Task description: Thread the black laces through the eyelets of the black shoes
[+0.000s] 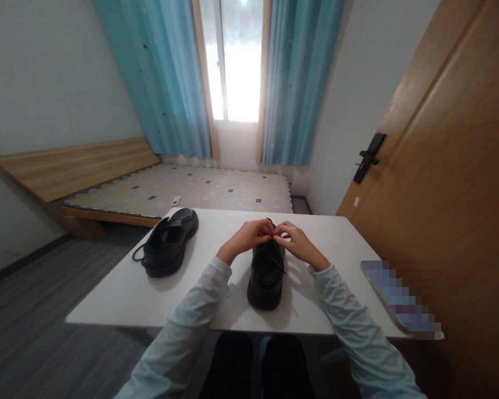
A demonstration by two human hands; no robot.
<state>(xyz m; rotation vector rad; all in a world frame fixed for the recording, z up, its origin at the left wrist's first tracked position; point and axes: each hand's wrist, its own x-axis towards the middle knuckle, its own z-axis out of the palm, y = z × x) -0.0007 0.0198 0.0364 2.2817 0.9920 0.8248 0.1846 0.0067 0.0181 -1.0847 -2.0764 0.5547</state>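
Observation:
A black lace-up shoe stands upright on the white table, directly in front of me. My left hand and my right hand meet over its far end, fingertips pinched close together on the black shoelace. A dark loop of lace rises just above the fingers, and a loose end hangs along the shoe's right side. What exactly lies between the fingertips is partly hidden. A second black shoe rests apart at the table's left, with a thin loop sticking out on its left side.
A flat, pixelated object lies along the table's right edge. Beyond the table is a bed with a small white item on it. A wooden door stands close on the right. My legs are below the near edge.

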